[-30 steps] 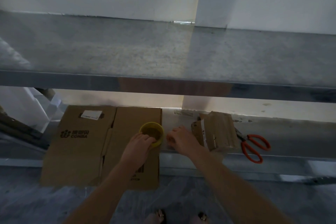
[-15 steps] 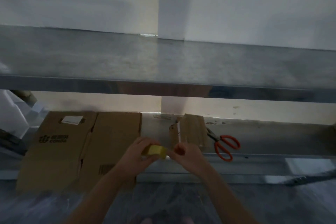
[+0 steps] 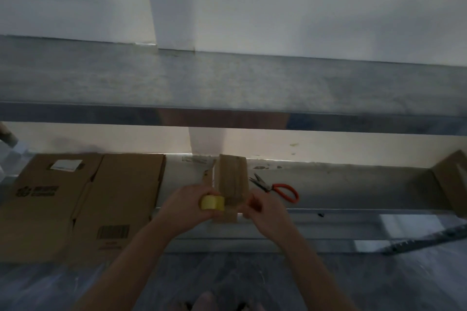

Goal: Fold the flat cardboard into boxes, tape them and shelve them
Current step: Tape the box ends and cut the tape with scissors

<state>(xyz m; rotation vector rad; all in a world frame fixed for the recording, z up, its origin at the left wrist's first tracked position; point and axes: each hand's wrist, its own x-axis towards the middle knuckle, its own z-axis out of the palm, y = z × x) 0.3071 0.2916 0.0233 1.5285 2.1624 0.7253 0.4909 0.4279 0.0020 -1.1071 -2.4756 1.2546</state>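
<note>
My left hand (image 3: 185, 208) grips a yellow tape roll (image 3: 212, 202) in front of the lower shelf's edge. My right hand (image 3: 264, 211) is just to the roll's right, fingers curled in a pinch as if on the tape's end; the strip itself is too dim to make out. Behind both hands a small bundle of folded cardboard (image 3: 232, 179) stands on the lower shelf (image 3: 341, 184). Flat cardboard sheets (image 3: 75, 204) with a printed logo and barcode lie on the shelf's left part and hang over its front edge.
Orange-handled scissors (image 3: 280, 189) lie on the lower shelf right of the bundle. Another cardboard piece (image 3: 452, 179) leans at the far right. A metal upper shelf (image 3: 227, 83) spans the view above, against a white wall. A toothed metal rail (image 3: 424, 240) lies low right.
My left hand lifted the tape roll off the flat cardboard and carried it right, in front of the bundle. My right hand met the roll, then drew a little away to the right.
</note>
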